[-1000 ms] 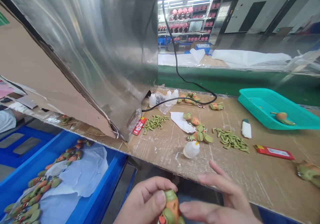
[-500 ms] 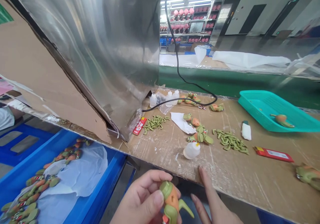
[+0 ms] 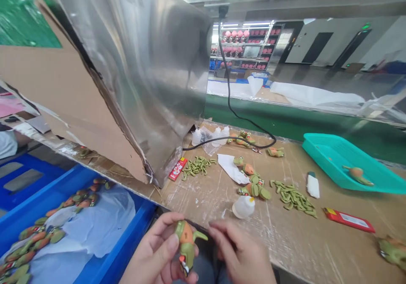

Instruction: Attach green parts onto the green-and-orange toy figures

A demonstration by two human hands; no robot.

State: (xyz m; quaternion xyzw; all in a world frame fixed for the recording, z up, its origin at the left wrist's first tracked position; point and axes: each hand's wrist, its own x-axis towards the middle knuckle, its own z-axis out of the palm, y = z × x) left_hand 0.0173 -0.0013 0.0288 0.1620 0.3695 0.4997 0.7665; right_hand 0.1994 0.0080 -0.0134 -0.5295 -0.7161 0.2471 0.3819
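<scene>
My left hand [image 3: 158, 250] is closed around a small green-and-orange toy figure [image 3: 187, 237]. A green curved tail sticks out of its side toward my right hand, and its face end points down. My right hand [image 3: 241, 250] hovers just right of the tail, apart from it, its thumb and finger tips drawn together. Whether anything small is between them is hidden. Beyond my hands, a white squeeze bottle [image 3: 243, 207] with a yellow tip stands near the table edge. Loose green curved pieces lie in a right pile [image 3: 293, 197] and a left pile [image 3: 198, 166].
A blue crate [image 3: 111, 254] at lower left holds similar figures on white sheets. A teal basket [image 3: 330, 157] with one figure sits at right. Red packets [image 3: 349, 220], more figures [image 3: 253, 189] and a black cable [image 3: 230, 94] are on the table [image 3: 203, 199]. A metal housing [image 3: 158, 77] rises at left.
My left hand has shifted left and slightly up with the figure. My right hand has moved left, its spread fingers now drawn together. The view has tilted up a little.
</scene>
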